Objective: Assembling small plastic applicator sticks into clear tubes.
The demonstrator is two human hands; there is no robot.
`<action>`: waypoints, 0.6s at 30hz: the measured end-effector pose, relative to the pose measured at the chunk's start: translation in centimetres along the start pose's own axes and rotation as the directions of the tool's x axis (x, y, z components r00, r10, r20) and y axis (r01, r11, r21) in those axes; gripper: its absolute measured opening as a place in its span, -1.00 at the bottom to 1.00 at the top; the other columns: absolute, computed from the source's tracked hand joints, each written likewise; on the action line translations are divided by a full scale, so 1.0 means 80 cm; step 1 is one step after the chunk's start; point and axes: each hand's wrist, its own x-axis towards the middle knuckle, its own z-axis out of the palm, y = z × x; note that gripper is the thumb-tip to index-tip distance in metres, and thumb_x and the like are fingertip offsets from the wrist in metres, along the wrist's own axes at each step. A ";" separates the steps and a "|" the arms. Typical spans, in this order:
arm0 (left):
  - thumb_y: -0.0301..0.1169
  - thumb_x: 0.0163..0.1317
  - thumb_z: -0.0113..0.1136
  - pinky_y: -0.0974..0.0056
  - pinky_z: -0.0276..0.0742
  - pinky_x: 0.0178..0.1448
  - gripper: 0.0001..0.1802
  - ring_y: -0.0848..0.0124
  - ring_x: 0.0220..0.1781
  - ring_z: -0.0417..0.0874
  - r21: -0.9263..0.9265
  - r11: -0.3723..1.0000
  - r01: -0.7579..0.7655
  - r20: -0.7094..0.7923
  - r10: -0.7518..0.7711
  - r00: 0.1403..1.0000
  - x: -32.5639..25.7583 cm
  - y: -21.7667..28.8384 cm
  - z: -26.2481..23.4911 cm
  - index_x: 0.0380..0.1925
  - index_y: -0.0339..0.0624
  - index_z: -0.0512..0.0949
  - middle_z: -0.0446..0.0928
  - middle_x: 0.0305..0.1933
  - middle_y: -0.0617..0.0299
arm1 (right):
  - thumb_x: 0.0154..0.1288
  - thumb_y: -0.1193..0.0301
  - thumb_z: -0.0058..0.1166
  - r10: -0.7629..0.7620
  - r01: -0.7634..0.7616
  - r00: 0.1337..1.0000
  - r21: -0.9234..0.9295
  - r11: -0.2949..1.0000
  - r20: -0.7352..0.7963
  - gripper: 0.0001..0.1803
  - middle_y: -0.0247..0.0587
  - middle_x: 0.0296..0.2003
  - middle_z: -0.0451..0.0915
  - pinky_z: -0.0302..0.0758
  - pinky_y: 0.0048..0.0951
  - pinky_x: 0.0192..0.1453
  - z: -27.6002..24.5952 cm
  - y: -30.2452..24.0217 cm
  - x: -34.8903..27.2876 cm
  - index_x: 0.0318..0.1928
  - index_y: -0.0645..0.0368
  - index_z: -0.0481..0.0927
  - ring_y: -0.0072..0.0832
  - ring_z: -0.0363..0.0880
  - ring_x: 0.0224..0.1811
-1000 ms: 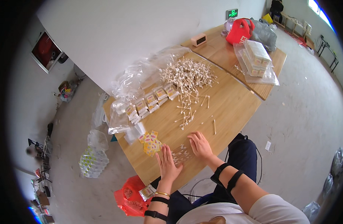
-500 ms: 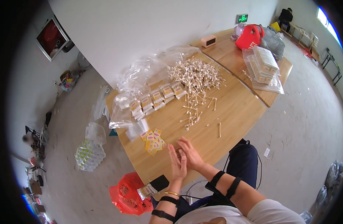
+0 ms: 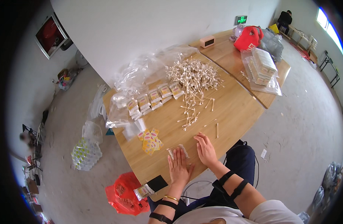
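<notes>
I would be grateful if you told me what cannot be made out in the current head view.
- Small batch of swabs: partly covered by the left hand, so uncountable.
- Right palm: hidden behind the back of the right hand.
- Large swab pile: upper swabs hide the lower ones.
- Yellow cards: overlapping, so some faces are hidden.
- Left forearm: cut off by the lower edge.

White wall (image 3: pixel 141 22), littered grey floor (image 3: pixel 294 127), wooden tables (image 3: pixel 231 110), bright window (image 3: pixel 324 18) at upper right.
</notes>
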 end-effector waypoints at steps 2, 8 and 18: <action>0.20 0.34 0.00 -0.21 -0.35 0.65 0.03 0.09 0.69 -0.15 0.033 0.999 0.007 0.017 -0.008 1.000 0.001 0.002 0.001 0.53 -0.34 -0.04 -0.10 0.64 -0.09 | 0.40 0.54 -0.04 0.011 -0.011 1.000 -0.009 1.000 -0.020 -0.69 0.02 0.14 0.46 0.41 -0.17 0.35 -0.001 0.003 0.000 0.12 0.22 0.49 -0.04 0.38 0.34; 0.12 0.31 0.10 -0.21 -0.40 0.65 0.04 0.05 0.68 -0.15 -0.006 1.000 0.021 -0.025 -0.022 0.999 -0.001 0.011 0.001 0.52 -0.41 -0.05 -0.10 0.64 -0.11 | 0.38 0.53 -0.03 -0.008 0.008 1.000 -0.035 0.999 -0.012 -0.72 0.00 0.11 0.47 0.41 -0.19 0.35 -0.001 0.005 0.000 0.08 0.23 0.49 -0.04 0.40 0.31; 0.03 0.26 0.18 -0.23 -0.26 0.65 -0.08 0.05 0.52 0.15 0.071 0.997 0.013 -0.117 -0.004 0.993 -0.004 0.004 -0.005 0.43 -0.39 0.16 0.20 0.43 -0.02 | 0.38 0.52 -0.02 -0.010 0.010 1.000 -0.042 0.999 -0.007 -0.72 -0.02 0.11 0.47 0.37 -0.18 0.39 0.000 0.007 0.001 0.08 0.22 0.50 -0.06 0.39 0.31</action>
